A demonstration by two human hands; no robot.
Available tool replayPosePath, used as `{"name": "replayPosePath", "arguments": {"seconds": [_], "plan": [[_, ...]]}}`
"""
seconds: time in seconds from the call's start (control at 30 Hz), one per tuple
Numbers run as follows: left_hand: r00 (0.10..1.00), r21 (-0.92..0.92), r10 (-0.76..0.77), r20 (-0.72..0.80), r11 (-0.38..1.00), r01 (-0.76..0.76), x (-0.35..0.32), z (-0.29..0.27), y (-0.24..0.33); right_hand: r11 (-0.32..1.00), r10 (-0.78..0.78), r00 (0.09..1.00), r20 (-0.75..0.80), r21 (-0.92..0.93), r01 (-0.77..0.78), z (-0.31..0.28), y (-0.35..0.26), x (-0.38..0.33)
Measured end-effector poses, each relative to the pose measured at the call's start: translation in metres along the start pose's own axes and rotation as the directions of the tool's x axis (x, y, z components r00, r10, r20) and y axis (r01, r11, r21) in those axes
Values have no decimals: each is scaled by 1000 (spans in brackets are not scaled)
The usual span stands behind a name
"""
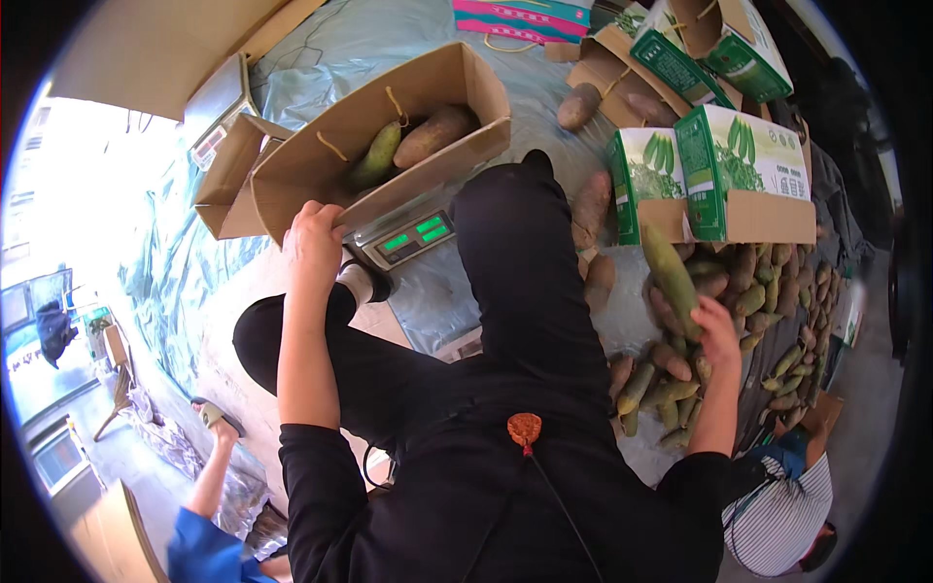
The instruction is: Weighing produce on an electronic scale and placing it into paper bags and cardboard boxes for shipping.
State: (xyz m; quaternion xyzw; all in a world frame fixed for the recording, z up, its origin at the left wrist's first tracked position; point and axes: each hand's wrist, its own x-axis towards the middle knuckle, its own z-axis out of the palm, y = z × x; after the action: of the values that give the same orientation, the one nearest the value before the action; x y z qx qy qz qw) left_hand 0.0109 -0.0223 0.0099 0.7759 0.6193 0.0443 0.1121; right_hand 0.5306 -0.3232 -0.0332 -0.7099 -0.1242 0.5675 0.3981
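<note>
My left hand [313,236] is closed on the near left edge of an open cardboard box [321,126], thumb and fingers over the rim. Inside lie a green radish [377,160] and a soil-covered brownish radish [434,138], beside cord handles. The box rests on a weighing scale [413,239] with a lit green display. On the right, my right hand [717,335] grips the lower end of a long green radish [669,277]. It is held tilted above a large heap of green and brownish radishes [671,361], partly hidden by my hand and forearm.
Green-and-white cartons [743,160] stand beyond the heap. More loose radishes lie near an open box [622,78]. A pink and blue carton [525,17] is at the far edge. Plastic sheeting [160,301] covers the floor. Other people [209,544] are at both lower sides.
</note>
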Motion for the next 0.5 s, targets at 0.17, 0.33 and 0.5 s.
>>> {"name": "replayPosePath", "arguments": {"seconds": [0.17, 0.33, 0.5], "plan": [[998, -5, -40, -42, 999, 40, -3, -1, -7, 902, -302, 909, 286, -223, 370, 94, -140, 37], [998, 14, -10, -57, 1000, 11, -7, -4, -14, 722, -319, 737, 596, -351, 597, 210, -233, 59], [999, 17, -33, -24, 999, 34, -2, -12, -2, 638, -377, 617, 690, -289, 714, 324, -236, 95]]}}
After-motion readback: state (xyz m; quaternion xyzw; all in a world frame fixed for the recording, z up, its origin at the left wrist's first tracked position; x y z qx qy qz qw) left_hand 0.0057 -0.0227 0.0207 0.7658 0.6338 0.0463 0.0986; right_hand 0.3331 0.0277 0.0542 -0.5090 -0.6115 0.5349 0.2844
